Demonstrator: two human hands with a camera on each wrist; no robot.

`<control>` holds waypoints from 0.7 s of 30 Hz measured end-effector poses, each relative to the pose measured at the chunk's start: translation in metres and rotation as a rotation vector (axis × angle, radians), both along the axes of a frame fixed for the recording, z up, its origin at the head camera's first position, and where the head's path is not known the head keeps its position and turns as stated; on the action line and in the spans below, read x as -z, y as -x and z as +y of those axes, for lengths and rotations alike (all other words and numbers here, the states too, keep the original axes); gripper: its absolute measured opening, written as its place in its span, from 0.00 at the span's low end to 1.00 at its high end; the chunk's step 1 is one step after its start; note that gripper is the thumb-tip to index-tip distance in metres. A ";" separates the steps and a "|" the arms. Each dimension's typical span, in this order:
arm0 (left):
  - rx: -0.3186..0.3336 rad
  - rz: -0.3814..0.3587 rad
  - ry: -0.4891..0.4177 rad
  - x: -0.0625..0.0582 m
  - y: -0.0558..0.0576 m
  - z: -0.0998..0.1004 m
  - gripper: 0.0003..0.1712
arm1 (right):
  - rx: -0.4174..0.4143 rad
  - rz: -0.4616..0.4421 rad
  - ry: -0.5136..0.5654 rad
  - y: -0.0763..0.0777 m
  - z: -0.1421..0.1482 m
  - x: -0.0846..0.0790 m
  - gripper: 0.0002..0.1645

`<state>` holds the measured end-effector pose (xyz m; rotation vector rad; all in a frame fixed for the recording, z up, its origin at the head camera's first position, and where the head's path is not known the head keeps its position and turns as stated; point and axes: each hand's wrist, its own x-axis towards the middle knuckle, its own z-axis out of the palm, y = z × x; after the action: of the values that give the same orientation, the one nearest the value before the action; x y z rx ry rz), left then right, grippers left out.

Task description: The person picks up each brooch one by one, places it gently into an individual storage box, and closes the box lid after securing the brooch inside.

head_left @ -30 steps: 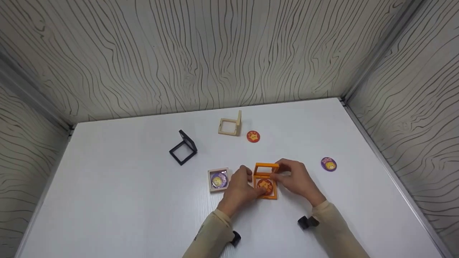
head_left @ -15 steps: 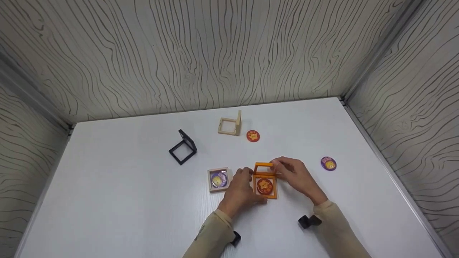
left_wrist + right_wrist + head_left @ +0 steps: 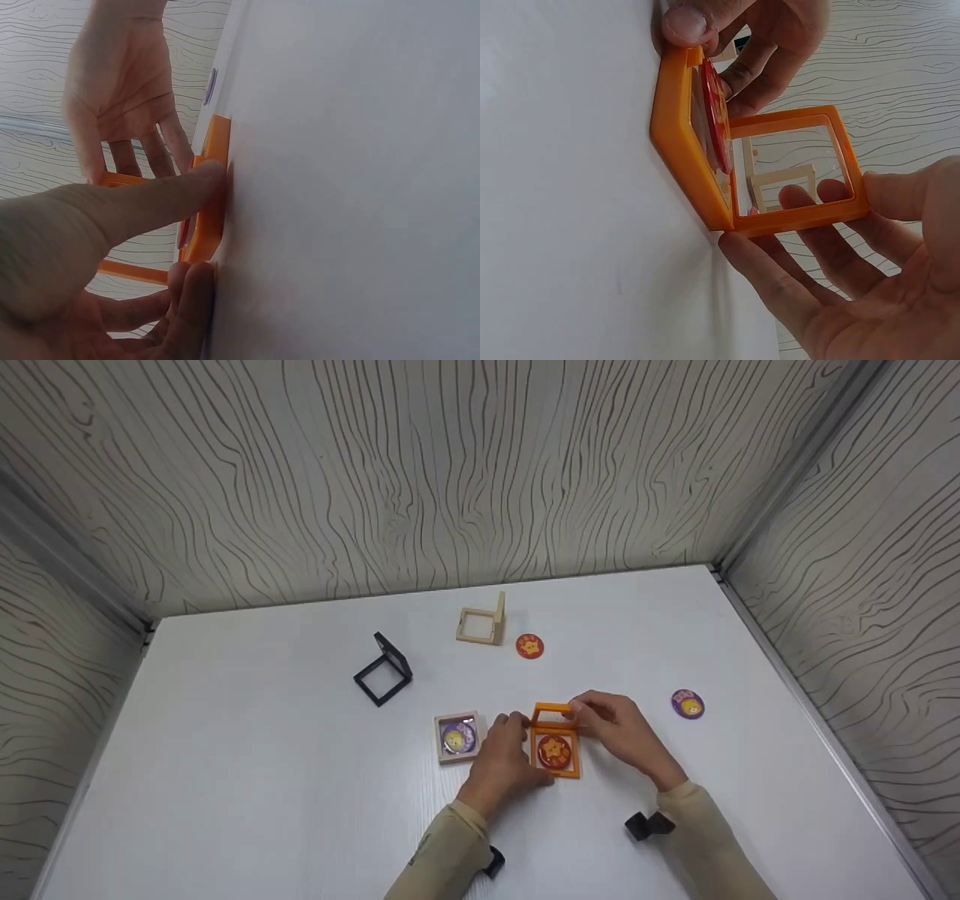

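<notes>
A hinged orange display frame (image 3: 576, 756) stands open on the white table. Its base lies flat, and its clear-windowed lid (image 3: 795, 220) is raised at the back. On the film inside the base rests a round red badge (image 3: 554, 751) with a yellow star. My left hand (image 3: 501, 761) holds the base, its thumb (image 3: 169, 196) against the front side and its fingers along the left. With my right hand (image 3: 624, 733) I pinch the lid at its upper right corner, thumb on the near face and fingertips (image 3: 832, 191) showing through the window from behind.
Left of my left hand lies a pale wooden frame (image 3: 439, 746) with a purple badge inside. A black frame (image 3: 366, 689) and a light wooden frame (image 3: 480, 640) stand open farther back. Loose badges are a red one (image 3: 529, 646) and a purple one (image 3: 688, 704).
My left thumb has moved off the red badge to the front edge of the base. My right hand has shifted its grip up to the lid's top corner.
</notes>
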<state>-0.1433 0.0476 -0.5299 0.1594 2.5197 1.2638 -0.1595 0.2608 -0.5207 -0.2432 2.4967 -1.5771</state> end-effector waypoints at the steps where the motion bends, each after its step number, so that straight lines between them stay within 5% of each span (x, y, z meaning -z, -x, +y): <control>1: 0.002 0.004 0.003 0.000 0.000 0.000 0.44 | -0.012 0.001 -0.001 0.000 0.001 0.000 0.22; 14: 0.027 0.023 0.033 0.001 0.001 -0.001 0.47 | -0.192 0.108 -0.097 -0.001 0.008 -0.004 0.12; 21: 0.039 0.018 0.032 0.001 0.001 -0.001 0.47 | -0.233 0.070 -0.120 -0.006 0.007 -0.008 0.10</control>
<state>-0.1442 0.0466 -0.5306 0.2123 2.5373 1.2120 -0.1539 0.2673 -0.5131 -0.5580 2.4963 -1.3459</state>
